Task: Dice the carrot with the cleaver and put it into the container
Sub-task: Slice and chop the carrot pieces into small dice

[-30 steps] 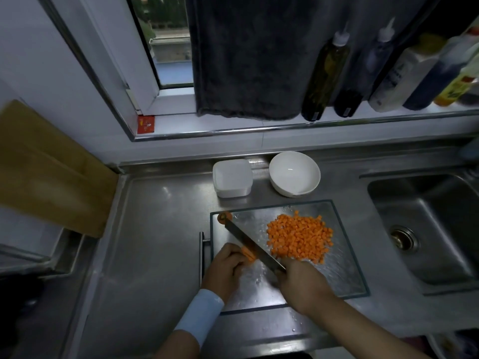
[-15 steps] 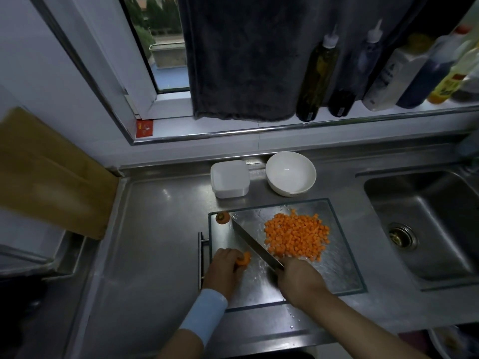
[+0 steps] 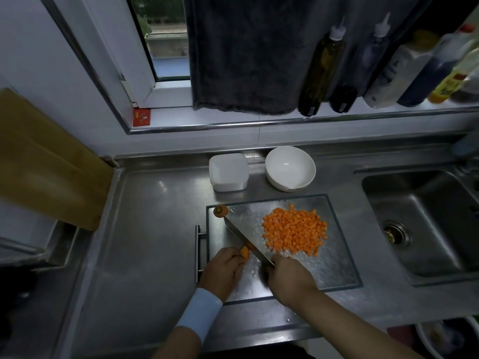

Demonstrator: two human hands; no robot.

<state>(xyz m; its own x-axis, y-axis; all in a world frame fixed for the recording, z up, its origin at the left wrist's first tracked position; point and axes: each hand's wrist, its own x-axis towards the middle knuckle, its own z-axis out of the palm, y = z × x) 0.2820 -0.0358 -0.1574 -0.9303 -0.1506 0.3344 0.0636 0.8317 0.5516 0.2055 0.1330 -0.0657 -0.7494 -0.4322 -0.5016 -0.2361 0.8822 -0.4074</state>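
Observation:
On the glass cutting board lies a heap of diced carrot. My left hand pinches a small remaining carrot piece against the board. My right hand grips the cleaver by its handle; the blade runs diagonally up-left, right beside the held piece. A carrot stem end sits at the board's far left corner. Behind the board stand a white square container and a white bowl.
A steel sink lies to the right of the board. A wooden board leans at the left. Several bottles stand on the window sill, and a dark towel hangs above the counter.
The carrot piece under my left hand has become shorter, and the cleaver has stayed beside it. The diced heap is unchanged.

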